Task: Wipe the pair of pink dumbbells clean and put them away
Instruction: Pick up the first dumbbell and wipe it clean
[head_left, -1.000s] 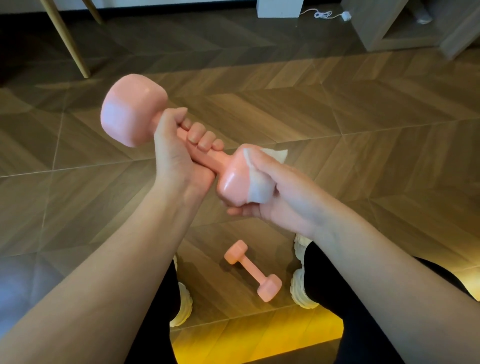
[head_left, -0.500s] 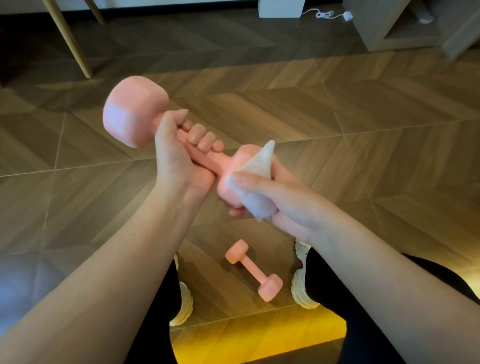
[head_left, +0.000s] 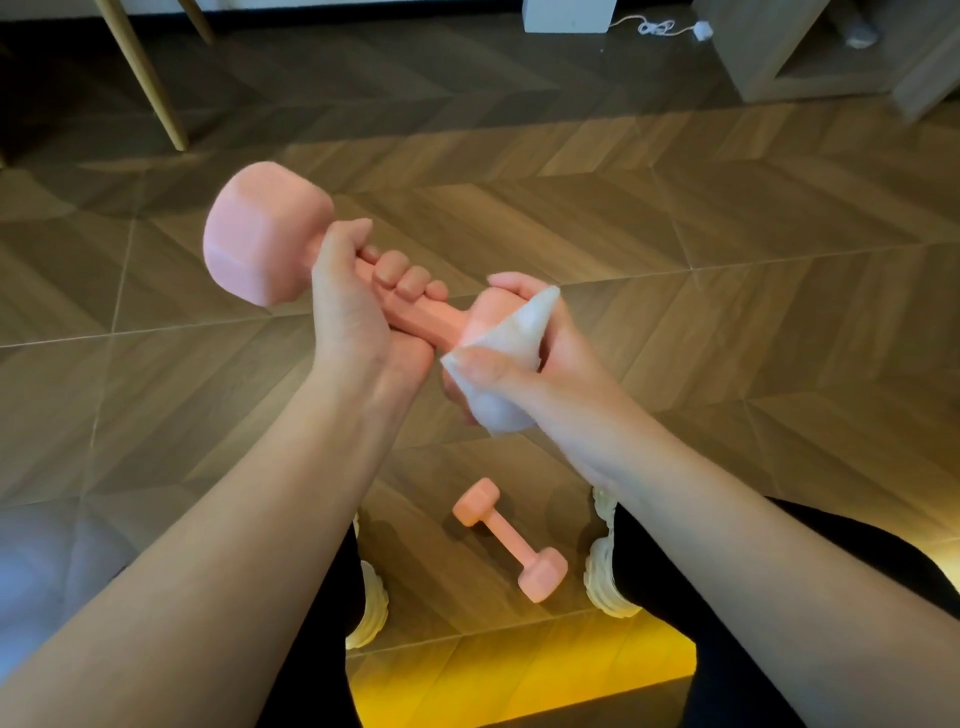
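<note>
Wipe (head_left: 511, 338) swept round dumbbell (head_left: 265, 234) end (left hand (head_left: 353, 312) gripping).

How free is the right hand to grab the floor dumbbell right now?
Probably not yet: the right hand holds the wipe against the end of the held dumbbell, and the left hand grips its handle. The way looks free: the floor dumbbell lies uncovered between the shoes.

No text, label, brand, number or sign can be read anywhere in the view. The held dumbbell (head_left: 265, 234), the floor dumbbell (head_left: 511, 540), the wipe (head_left: 511, 338) and the white box (head_left: 566, 15) at the far edge show plain faces only.
</note>
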